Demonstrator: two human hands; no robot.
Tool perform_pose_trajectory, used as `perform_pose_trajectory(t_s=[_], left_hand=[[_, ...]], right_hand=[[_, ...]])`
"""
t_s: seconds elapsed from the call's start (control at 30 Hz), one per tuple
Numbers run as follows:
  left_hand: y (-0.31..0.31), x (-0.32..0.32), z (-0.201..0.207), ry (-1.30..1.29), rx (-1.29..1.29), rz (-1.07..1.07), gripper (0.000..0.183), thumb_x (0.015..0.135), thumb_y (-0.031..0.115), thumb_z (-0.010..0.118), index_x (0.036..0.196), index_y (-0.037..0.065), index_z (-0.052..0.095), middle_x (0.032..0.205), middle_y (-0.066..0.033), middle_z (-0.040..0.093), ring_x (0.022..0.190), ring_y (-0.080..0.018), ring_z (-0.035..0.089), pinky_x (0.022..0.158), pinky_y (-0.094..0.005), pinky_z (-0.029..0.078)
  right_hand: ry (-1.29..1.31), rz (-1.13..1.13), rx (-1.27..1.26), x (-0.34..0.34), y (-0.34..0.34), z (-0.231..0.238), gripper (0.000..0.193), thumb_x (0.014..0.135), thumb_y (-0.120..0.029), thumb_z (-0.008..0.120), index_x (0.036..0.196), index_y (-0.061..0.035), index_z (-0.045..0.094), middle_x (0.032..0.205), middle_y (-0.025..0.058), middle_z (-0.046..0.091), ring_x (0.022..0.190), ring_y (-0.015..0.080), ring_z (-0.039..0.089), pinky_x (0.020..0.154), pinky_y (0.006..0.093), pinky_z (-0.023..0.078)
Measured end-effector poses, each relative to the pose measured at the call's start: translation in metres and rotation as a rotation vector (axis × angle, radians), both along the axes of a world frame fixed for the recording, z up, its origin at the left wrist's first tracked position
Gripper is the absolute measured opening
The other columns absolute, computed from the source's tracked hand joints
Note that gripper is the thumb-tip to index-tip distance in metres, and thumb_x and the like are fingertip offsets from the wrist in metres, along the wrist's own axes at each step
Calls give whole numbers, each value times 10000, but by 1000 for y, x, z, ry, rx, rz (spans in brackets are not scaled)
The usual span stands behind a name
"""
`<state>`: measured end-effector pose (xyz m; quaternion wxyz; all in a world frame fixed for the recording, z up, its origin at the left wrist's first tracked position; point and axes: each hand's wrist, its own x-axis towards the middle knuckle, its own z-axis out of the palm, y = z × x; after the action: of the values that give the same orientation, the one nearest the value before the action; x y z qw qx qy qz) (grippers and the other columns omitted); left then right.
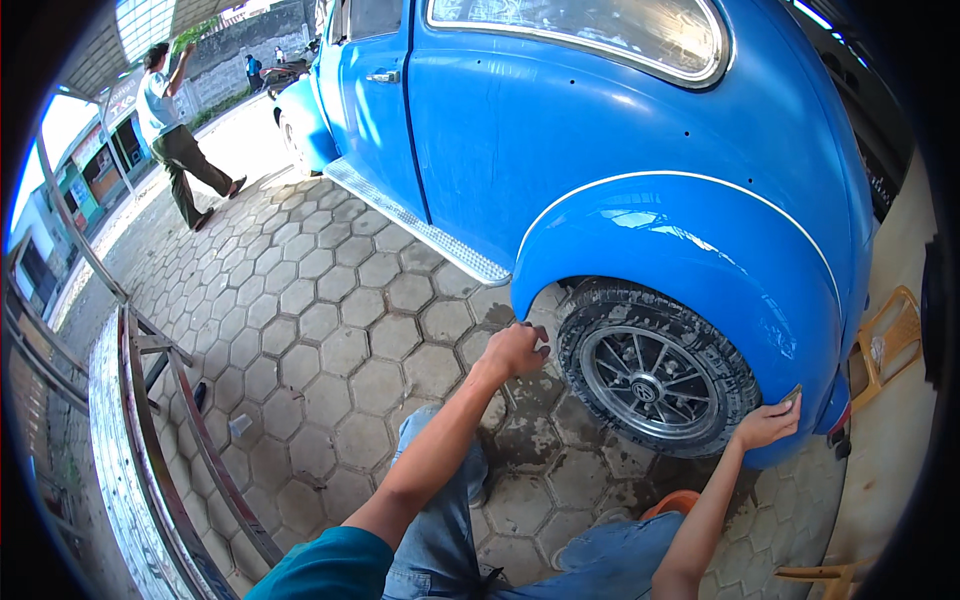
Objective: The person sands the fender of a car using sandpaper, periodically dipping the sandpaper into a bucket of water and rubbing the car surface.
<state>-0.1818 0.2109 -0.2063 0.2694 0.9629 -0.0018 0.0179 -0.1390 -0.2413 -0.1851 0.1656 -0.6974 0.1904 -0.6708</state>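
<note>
A blue rounded car (470,130) stands before me, its rear fender (650,225) edged with a pale strip along the top. Below that fender sits the rear wheel (655,385), with a wet-looking black tyre and silver spokes. Beside the fender's lower front corner and the tyre is my left hand (515,350). Its fingers are loosely bent and apart, with nothing visible in them. At the fender's rear part, my right hand (766,424) pinches a small, thin, olive-brown pad (793,393) against or close to the blue surface. Contact there is partly hidden by the fingers.
Hexagonal paving (320,330) covers the ground, with wet patches near the wheel. An orange container (675,502) sits by my leg. At left is a worn metal-topped bench (125,430). A tan plastic chair (888,340) stands at right. Another person (175,130) walks at far left.
</note>
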Motion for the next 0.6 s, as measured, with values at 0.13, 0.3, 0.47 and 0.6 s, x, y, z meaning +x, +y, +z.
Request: perform_pose_trajectory(t_s=[0.13,0.3,0.47,0.6], left_hand=[[25,-8,-17,-8,33,14,307,812,318,624,1067,154,672,981,-164,678,913,-341,649,799,-453,517],[18,-14,-12,14,62,37,315,809,326,621,1071,158,671,969,-161,680,918,-340,649,801,-455,516],[-21,-8,-4,-11,95,-86,313,838,332,593,1090,151,639,929,-144,687,905,-335,646,780,-457,513],[-72,5,5,12,11,-157,300,823,313,605,1066,147,662,960,-153,683,929,-333,651,796,-458,523]], right_hand=[[0,10,214,16,5,-10,304,1011,-224,402,1246,-94,545,1125,145,503,1001,305,527,801,420,484],[103,-72,68,8,27,3,311,1000,-235,449,1266,-109,550,1168,116,492,1042,272,490,855,412,405],[80,81,-208,-3,45,15,313,982,-201,508,1270,-104,584,1144,85,501,1017,246,488,843,387,405],[173,78,-348,-13,20,17,310,980,-228,530,1251,-95,599,1109,83,542,963,247,554,760,394,471]])
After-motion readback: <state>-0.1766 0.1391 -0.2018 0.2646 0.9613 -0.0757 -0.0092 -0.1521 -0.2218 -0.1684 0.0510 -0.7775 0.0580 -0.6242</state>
